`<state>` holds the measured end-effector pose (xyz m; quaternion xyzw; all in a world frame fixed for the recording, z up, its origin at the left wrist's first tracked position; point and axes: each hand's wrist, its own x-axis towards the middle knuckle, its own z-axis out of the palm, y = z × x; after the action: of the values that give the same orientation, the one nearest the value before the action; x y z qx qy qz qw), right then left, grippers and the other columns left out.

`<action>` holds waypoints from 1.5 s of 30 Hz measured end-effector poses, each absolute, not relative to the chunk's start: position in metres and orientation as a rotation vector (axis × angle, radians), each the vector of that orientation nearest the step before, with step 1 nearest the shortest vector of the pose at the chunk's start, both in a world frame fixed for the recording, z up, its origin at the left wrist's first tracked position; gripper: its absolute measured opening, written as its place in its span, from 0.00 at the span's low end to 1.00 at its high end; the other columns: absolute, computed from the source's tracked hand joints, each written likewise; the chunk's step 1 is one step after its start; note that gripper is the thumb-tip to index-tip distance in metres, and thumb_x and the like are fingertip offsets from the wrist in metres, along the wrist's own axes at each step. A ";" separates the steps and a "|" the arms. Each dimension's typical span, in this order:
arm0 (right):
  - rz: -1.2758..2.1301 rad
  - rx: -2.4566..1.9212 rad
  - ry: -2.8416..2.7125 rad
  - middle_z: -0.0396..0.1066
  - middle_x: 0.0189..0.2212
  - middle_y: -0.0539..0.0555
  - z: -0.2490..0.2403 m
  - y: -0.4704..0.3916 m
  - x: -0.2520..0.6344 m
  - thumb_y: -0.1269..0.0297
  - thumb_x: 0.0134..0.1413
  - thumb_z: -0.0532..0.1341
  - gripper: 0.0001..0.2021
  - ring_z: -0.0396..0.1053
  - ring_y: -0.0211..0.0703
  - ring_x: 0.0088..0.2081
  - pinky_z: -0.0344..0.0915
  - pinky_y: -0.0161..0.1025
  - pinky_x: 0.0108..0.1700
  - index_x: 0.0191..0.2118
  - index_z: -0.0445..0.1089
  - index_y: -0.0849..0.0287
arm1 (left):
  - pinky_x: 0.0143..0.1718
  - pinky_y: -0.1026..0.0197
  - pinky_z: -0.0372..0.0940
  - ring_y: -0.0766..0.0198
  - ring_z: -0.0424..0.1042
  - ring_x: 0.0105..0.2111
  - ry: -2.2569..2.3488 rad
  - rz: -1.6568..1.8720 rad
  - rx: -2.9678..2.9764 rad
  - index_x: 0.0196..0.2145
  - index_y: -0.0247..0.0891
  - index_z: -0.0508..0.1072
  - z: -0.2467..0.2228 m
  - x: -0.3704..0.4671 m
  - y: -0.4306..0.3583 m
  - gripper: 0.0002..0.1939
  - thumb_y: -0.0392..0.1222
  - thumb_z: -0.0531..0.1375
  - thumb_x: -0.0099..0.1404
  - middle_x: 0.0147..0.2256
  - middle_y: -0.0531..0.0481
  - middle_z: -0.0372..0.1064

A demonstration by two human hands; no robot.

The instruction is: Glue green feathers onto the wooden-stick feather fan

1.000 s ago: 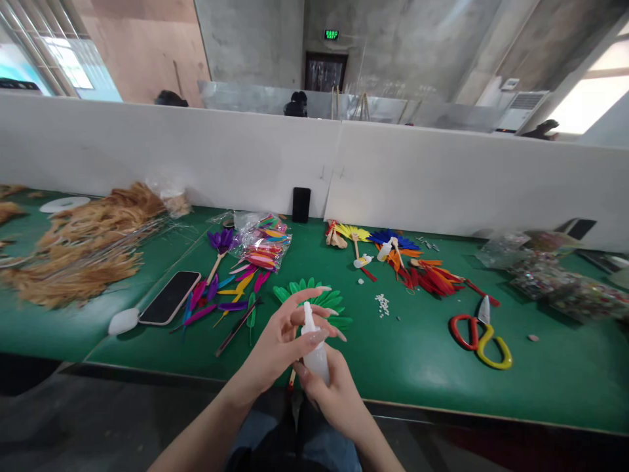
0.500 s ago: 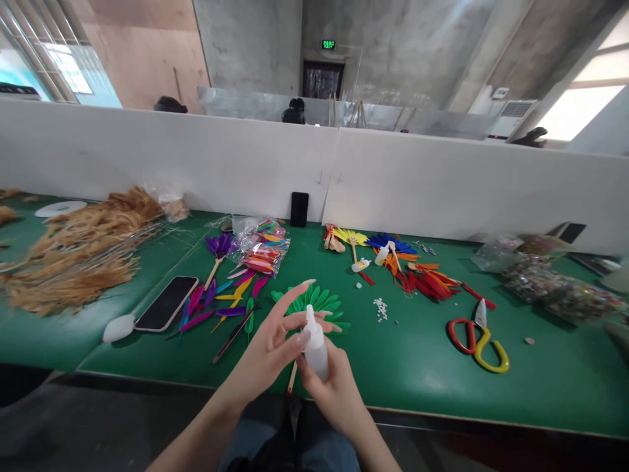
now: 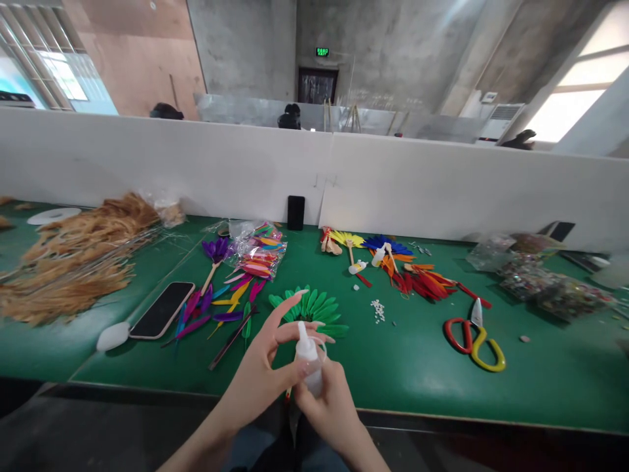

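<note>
Upright between my hands is a small white squeeze glue bottle (image 3: 307,351) with a narrow nozzle and a clear strap at its neck. My right hand (image 3: 330,401) wraps round its lower body. The thumb of my left hand (image 3: 268,357) presses the bottle near the shoulder, with some fingers behind it and the index finger stretched out. Just beyond lies a fan of green feathers (image 3: 314,305) on the table, its stick mostly hidden by my hands. Loose coloured feathers (image 3: 236,301) and dark tweezers (image 3: 228,344) lie left of my left hand.
Scissors (image 3: 472,337), white beads (image 3: 377,311), two small bottles (image 3: 358,267) and yellow and blue feather fans (image 3: 346,238) lie to the right. A phone (image 3: 163,310) and tan fibres (image 3: 88,249) are left. A white partition (image 3: 221,170) borders the green table (image 3: 393,380).
Both hands and the bottle have lowered slightly towards me. The bottle has turned, so its neck strap now shows. The whole view has shifted a little.
</note>
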<state>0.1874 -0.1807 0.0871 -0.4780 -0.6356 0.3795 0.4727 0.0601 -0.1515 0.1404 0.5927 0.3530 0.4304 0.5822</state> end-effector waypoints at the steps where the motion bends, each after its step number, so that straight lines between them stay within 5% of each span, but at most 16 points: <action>1: 0.938 -1.156 -1.580 0.68 0.21 0.49 0.086 -0.181 0.187 0.68 0.47 0.56 0.14 0.63 0.35 0.19 0.58 0.30 0.20 0.42 0.68 0.61 | 0.55 0.48 0.57 0.52 0.62 0.54 0.822 1.005 1.399 0.63 0.46 0.46 0.140 0.061 -0.153 0.42 0.41 0.64 0.56 0.44 0.46 0.73; 4: 0.997 -1.062 -1.638 0.70 0.24 0.51 0.094 -0.185 0.187 0.69 0.47 0.55 0.13 0.66 0.36 0.21 0.60 0.29 0.21 0.41 0.69 0.59 | 0.55 0.47 0.56 0.53 0.61 0.55 0.742 0.947 1.364 0.63 0.45 0.45 0.141 0.060 -0.155 0.42 0.41 0.63 0.57 0.41 0.46 0.75; 8: 0.997 -1.032 -1.657 0.70 0.23 0.52 0.108 -0.187 0.189 0.66 0.49 0.55 0.07 0.65 0.37 0.21 0.60 0.30 0.21 0.33 0.70 0.59 | 0.51 0.48 0.61 0.51 0.64 0.53 0.666 0.840 1.272 0.61 0.48 0.49 0.145 0.057 -0.151 0.39 0.46 0.63 0.56 0.51 0.43 0.68; 15: 0.892 -1.272 -1.607 0.67 0.20 0.50 0.090 -0.180 0.188 0.65 0.47 0.56 0.11 0.61 0.36 0.19 0.56 0.30 0.21 0.38 0.67 0.63 | 0.56 0.47 0.54 0.50 0.60 0.56 0.726 0.937 1.322 0.61 0.46 0.50 0.139 0.053 -0.153 0.38 0.52 0.61 0.57 0.52 0.42 0.67; 19: 0.861 -1.166 -1.691 0.70 0.23 0.52 0.093 -0.182 0.186 0.67 0.44 0.55 0.10 0.65 0.38 0.23 0.60 0.31 0.23 0.35 0.69 0.61 | 0.58 0.48 0.52 0.52 0.59 0.57 0.804 0.918 1.364 0.62 0.47 0.48 0.137 0.054 -0.156 0.39 0.44 0.62 0.59 0.53 0.43 0.65; 26: 0.803 -1.210 -1.542 0.61 0.16 0.46 0.094 -0.181 0.189 0.63 0.52 0.55 0.07 0.56 0.33 0.17 0.54 0.29 0.19 0.29 0.64 0.60 | 0.59 0.49 0.51 0.53 0.58 0.57 0.819 0.976 1.319 0.62 0.46 0.48 0.140 0.050 -0.149 0.39 0.45 0.63 0.58 0.55 0.42 0.63; 30: 0.717 -1.327 -1.595 0.67 0.21 0.50 0.084 -0.176 0.190 0.65 0.47 0.57 0.07 0.62 0.37 0.21 0.57 0.31 0.23 0.32 0.65 0.61 | 0.59 0.49 0.51 0.54 0.58 0.57 0.878 0.976 1.369 0.62 0.48 0.47 0.138 0.055 -0.154 0.41 0.44 0.64 0.56 0.53 0.46 0.66; 37: 1.024 -1.122 -1.632 0.71 0.28 0.53 0.088 -0.185 0.191 0.66 0.49 0.56 0.13 0.67 0.39 0.25 0.63 0.31 0.25 0.42 0.67 0.61 | 0.53 0.53 0.60 0.53 0.66 0.51 0.878 0.884 1.467 0.38 0.41 0.76 0.147 0.056 -0.149 0.11 0.41 0.64 0.56 0.60 0.49 0.54; 41: 1.130 -1.073 -1.634 0.71 0.33 0.55 0.094 -0.186 0.192 0.61 0.51 0.57 0.11 0.68 0.38 0.28 0.63 0.31 0.26 0.40 0.69 0.60 | 0.52 0.51 0.61 0.53 0.70 0.47 0.680 0.824 1.304 0.51 0.41 0.68 0.148 0.056 -0.144 0.24 0.42 0.64 0.56 0.45 0.44 0.72; 43: 1.073 -1.168 -1.615 0.70 0.26 0.52 0.092 -0.181 0.190 0.61 0.53 0.56 0.10 0.66 0.37 0.23 0.60 0.30 0.22 0.37 0.68 0.61 | 0.53 0.50 0.59 0.53 0.66 0.52 0.709 0.867 1.260 0.56 0.42 0.61 0.143 0.058 -0.142 0.29 0.43 0.62 0.58 0.45 0.43 0.73; 45: 0.882 -1.330 -1.626 0.68 0.20 0.51 0.089 -0.176 0.187 0.61 0.52 0.55 0.09 0.64 0.38 0.20 0.57 0.31 0.21 0.34 0.66 0.62 | 0.56 0.51 0.56 0.53 0.57 0.58 0.793 0.929 1.258 0.60 0.44 0.55 0.137 0.060 -0.141 0.32 0.45 0.61 0.60 0.55 0.42 0.63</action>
<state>0.1875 -0.1762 0.0889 -0.5300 -0.6484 0.3518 0.4182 0.0604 -0.1408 0.1369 0.5514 0.3475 0.4071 0.6399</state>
